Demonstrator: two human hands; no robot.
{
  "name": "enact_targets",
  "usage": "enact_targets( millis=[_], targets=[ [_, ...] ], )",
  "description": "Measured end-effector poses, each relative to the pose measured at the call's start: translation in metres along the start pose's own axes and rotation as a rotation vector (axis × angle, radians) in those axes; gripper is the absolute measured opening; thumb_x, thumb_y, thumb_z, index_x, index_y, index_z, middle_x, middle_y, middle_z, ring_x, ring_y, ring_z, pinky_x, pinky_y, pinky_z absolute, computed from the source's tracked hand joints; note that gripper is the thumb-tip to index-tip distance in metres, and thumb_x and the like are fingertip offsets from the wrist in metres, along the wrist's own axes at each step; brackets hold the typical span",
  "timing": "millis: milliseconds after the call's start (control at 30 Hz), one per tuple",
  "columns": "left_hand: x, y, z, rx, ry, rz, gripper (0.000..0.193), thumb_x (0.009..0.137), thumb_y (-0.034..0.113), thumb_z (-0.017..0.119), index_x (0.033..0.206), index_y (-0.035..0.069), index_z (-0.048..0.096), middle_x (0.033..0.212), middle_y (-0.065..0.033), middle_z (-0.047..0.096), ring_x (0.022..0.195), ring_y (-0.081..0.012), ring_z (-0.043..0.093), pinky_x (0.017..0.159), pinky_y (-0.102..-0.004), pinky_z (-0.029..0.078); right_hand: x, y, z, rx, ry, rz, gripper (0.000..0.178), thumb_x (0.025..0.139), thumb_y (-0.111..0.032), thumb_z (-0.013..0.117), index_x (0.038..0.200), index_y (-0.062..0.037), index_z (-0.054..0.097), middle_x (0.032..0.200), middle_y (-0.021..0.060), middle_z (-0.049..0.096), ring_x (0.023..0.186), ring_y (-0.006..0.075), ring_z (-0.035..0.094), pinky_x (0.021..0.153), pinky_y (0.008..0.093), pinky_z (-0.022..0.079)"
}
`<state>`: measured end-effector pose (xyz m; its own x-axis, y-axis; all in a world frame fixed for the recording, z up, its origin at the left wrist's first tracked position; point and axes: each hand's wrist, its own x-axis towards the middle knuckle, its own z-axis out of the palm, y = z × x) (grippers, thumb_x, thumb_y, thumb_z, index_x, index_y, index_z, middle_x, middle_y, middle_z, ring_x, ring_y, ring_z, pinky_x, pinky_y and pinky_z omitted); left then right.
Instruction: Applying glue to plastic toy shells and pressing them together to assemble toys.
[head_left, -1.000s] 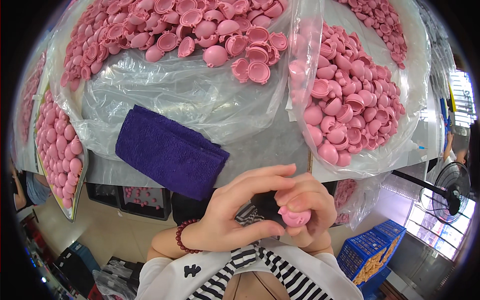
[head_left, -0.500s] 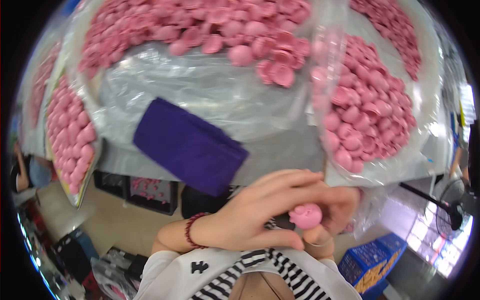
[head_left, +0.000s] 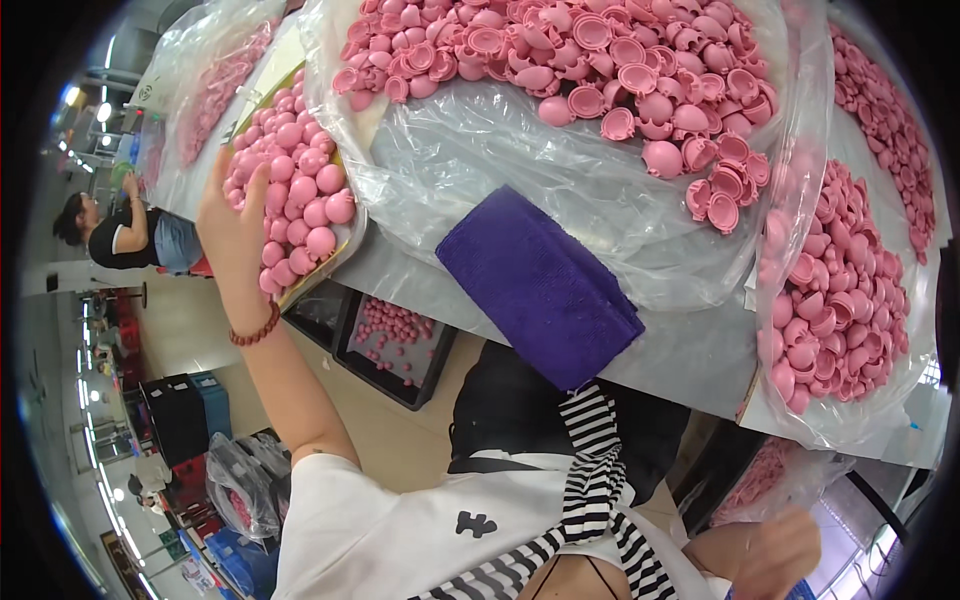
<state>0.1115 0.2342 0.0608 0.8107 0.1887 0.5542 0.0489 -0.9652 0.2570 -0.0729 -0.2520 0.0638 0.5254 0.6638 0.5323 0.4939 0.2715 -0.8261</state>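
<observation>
My left hand [head_left: 232,235] reaches to the far left, over the edge of a shallow tray [head_left: 352,235] filled with round pink plastic balls [head_left: 300,190]. Its thumb and fingers are apart, with pink balls showing between and beside them; I make out nothing gripped. Low at the right, beside my body, my right hand [head_left: 785,550] is smeared by motion, so its fingers and anything in them cannot be made out. A folded purple cloth [head_left: 540,285] lies at the table's near edge, between the two hands.
Loose pink half shells [head_left: 640,75] are heaped on clear plastic sheeting [head_left: 480,170] at the back. More shells [head_left: 840,290] fill a plastic-lined container at the right. Below the table stands a black crate [head_left: 400,385] with small pink pieces. Another person [head_left: 130,235] is at the far left.
My hands have parted from around a pink ball in front of my body. The left went far left to the tray, the right dropped lower right. The view has shifted left.
</observation>
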Motion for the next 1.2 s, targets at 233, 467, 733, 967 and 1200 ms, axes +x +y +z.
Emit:
enact_targets(
  millis=[233, 467, 733, 967, 1200],
  targets=[
    [-0.032, 0.068, -0.114, -1.055, -1.899, 1.127, 0.031, 0.087, 0.032, 0.043, 0.081, 0.008, 0.062, 0.079, -0.0083, 0.058, 0.07, -0.0152, 0.057, 0.057, -0.0225, 0.044, 0.011, -0.035, 0.005, 0.083, -0.175, -0.014, 0.03, 0.073, -0.039, 0.059, 0.067, -0.0096, 0.057, 0.06, -0.0016, 0.053, 0.049, 0.0087, 0.049, 0.043, 0.0225, 0.026],
    [-0.034, 0.083, -0.125, -1.637, -1.291, 1.572, 0.024, 0.086, 0.026, 0.046, 0.08, 0.008, 0.062, 0.084, -0.0071, 0.06, 0.08, -0.017, 0.058, 0.073, -0.0284, 0.044, 0.004, -0.051, -0.001, 0.153, -0.21, -0.025, 0.022, 0.075, -0.026, 0.056, 0.072, -0.0049, 0.058, 0.062, 0.0003, 0.051, 0.049, 0.0099, 0.046, 0.042, 0.0228, 0.027],
    [-0.045, 0.17, -0.004, -0.902, -1.171, 0.819, 0.01, 0.065, 0.006, 0.062, 0.074, 0.006, 0.058, 0.076, -0.0064, 0.058, 0.065, -0.0248, 0.054, 0.061, -0.0324, 0.042, -0.056, -0.041, 0.026, -0.202, 0.727, -0.065, 0.024, 0.069, -0.032, 0.069, 0.065, -0.0103, 0.063, 0.056, -0.0051, 0.056, 0.041, 0.0041, 0.046, 0.039, 0.0187, 0.026],
    [-0.041, 0.247, 0.063, -0.597, -0.665, 0.856, 0.023, 0.07, 0.009, 0.061, 0.091, 0.002, 0.054, 0.09, -0.0107, 0.05, 0.079, -0.0283, 0.052, 0.068, -0.0348, 0.041, -0.117, -0.025, -0.083, -1.322, 1.837, -0.115, 0.015, 0.078, -0.012, 0.051, 0.089, -0.0019, 0.049, 0.082, 0.0055, 0.047, 0.077, 0.0147, 0.042, 0.065, 0.0272, 0.036],
    [-0.04, 0.246, 0.062, -0.654, -0.472, 0.78, 0.006, 0.072, 0.004, 0.058, 0.076, 0.001, 0.054, 0.082, -0.0103, 0.049, 0.07, -0.0269, 0.051, 0.06, -0.0323, 0.041, -0.158, -0.001, -0.11, -1.297, 1.61, 1.059, 0.03, 0.079, -0.025, 0.058, 0.097, -0.0003, 0.058, 0.086, 0.0061, 0.058, 0.077, 0.0121, 0.049, 0.067, 0.0253, 0.039]
  ],
)
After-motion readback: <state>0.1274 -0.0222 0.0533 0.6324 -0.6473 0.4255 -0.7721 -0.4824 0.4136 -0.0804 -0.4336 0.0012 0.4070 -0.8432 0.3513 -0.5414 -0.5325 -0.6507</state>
